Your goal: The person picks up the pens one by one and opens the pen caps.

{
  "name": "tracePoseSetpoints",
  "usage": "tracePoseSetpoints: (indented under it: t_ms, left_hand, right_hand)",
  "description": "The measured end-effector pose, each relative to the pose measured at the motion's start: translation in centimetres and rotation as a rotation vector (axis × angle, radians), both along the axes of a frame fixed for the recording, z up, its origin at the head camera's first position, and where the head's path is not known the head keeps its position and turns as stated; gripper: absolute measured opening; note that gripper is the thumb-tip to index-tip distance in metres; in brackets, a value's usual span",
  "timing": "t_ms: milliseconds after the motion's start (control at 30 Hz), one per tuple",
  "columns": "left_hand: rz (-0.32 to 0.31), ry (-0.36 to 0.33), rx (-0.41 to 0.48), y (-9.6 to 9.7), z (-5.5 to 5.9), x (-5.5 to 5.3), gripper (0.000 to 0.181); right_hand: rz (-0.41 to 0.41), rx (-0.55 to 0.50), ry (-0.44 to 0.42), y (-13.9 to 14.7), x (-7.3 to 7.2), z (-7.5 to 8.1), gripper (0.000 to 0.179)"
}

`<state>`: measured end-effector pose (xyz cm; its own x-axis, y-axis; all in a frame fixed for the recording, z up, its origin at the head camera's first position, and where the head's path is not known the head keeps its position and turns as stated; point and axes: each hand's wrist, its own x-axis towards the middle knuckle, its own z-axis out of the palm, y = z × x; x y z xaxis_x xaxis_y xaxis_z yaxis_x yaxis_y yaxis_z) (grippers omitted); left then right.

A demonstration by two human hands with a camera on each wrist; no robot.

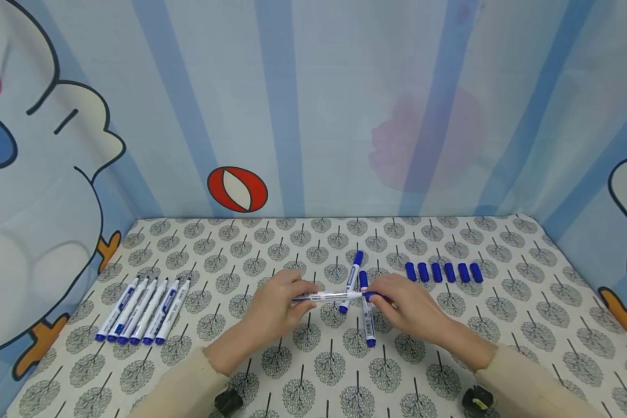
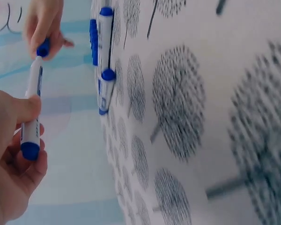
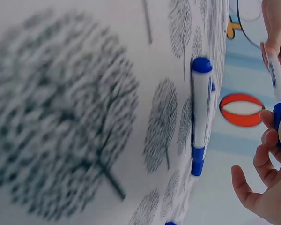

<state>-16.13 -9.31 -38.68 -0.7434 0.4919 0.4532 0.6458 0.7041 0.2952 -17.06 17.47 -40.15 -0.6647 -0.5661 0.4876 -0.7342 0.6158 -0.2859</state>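
Observation:
My left hand (image 1: 279, 302) grips the white barrel of a whiteboard marker (image 1: 326, 296) between thumb and fingers. Its blue end plug shows beside the palm in the left wrist view. The marker's blue cap (image 2: 43, 48) is pinched by my right hand (image 1: 410, 305), right at the tip end of the barrel. Held level above the table, the marker overlaps two capped markers in the head view. One capped marker (image 1: 352, 278) lies tilted, and another capped marker (image 1: 368, 325) lies just to its right.
Several uncapped markers (image 1: 151, 310) lie side by side on the left, dark tips pointing away. Over on the right, several loose blue caps (image 1: 436, 272) form a row. A tree-patterned cloth (image 1: 313, 377) covers the table, and a printed curtain (image 1: 334, 116) hangs behind it.

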Motion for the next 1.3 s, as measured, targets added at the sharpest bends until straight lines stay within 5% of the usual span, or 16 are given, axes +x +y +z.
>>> tracePoseSetpoints:
  t_ms: [1000,1300]
  left_hand:
    - [0.147,-0.073,-0.108,-2.0,-0.2,-0.2,0.023]
    - [0.243,-0.138,-0.129,-3.1,-0.3,0.2,0.019]
  right_hand:
    - [-0.065,-0.038,-0.098,0.9,0.1,-0.2,0.011]
    - [-0.067,-0.026,-0.118,1.0,0.2,-0.1,0.012]
